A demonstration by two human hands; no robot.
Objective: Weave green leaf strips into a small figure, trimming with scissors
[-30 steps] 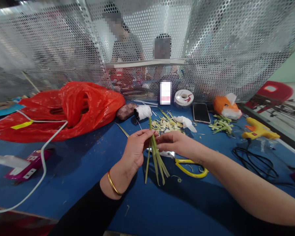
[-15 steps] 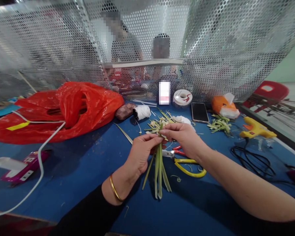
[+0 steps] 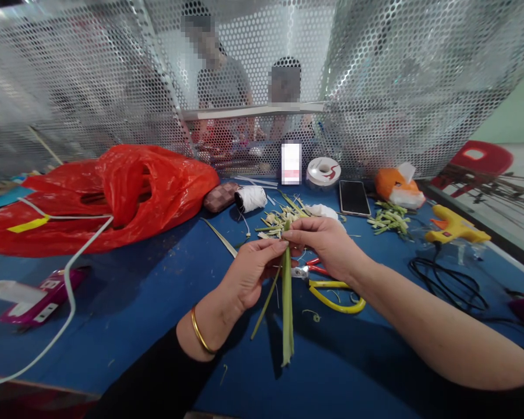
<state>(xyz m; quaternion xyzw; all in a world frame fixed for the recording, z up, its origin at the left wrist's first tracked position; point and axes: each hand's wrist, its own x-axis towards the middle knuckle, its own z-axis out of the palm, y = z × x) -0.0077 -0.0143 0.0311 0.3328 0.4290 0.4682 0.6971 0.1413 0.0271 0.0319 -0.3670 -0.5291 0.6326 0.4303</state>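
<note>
Green leaf strips (image 3: 287,308) hang down from between my two hands above the blue table. My left hand (image 3: 255,262) is closed, its thumb and fingers pinching the strips near their upper end. Beside it my right hand (image 3: 321,238) pinches the same upper end with thumb and index finger. One thinner strip (image 3: 265,308) slants away to the left. Under my right hand lie pliers with red handles (image 3: 303,271) and scissors with yellow handles (image 3: 338,305), partly covered. Behind my fingers is a heap of cut pale-green pieces (image 3: 275,220).
A red plastic bag (image 3: 166,180) covers the back left, near a spool of white thread (image 3: 252,199). A tape roll (image 3: 324,173), a phone (image 3: 354,198), a tissue pack (image 3: 397,189) and a yellow glue gun (image 3: 456,226) stand rightward. Two people are behind the perforated screen.
The hanging strips, spread apart before, now lie together as one wider band, with a thin one apart at left. Both hands keep their pinch in nearly the same place.
</note>
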